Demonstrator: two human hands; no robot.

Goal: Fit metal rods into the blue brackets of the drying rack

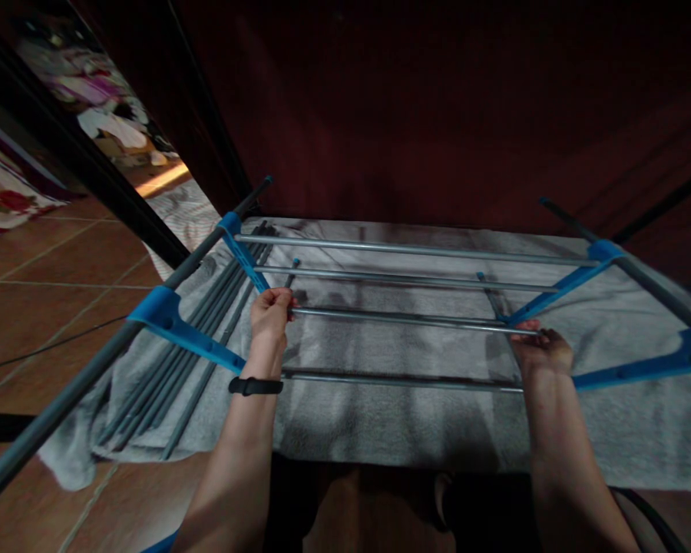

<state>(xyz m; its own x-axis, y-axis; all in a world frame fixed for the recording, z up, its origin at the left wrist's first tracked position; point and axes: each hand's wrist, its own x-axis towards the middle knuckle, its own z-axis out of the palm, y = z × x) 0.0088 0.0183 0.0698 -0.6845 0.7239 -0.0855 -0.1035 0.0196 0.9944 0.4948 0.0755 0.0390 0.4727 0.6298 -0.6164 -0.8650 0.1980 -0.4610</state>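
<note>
A rack frame of grey metal rods and blue plastic connectors stands over a grey towel [380, 415] on the floor. My left hand [270, 316] grips the left end of a thin metal crossbar [403, 316] beside the left blue connector [246, 265]. My right hand [544, 349] holds the same crossbar's right end next to the right blue connector [558, 290]. Other crossbars lie parallel in front of it [397, 379] and behind it [414, 250]. A black band circles my left wrist.
A bundle of loose grey rods [196, 361] lies on the towel at the left. Long grey side poles [92, 376] run out toward me on both sides. Brown tiled floor [46, 292] extends left; a dark red wall [438, 115] stands behind the rack.
</note>
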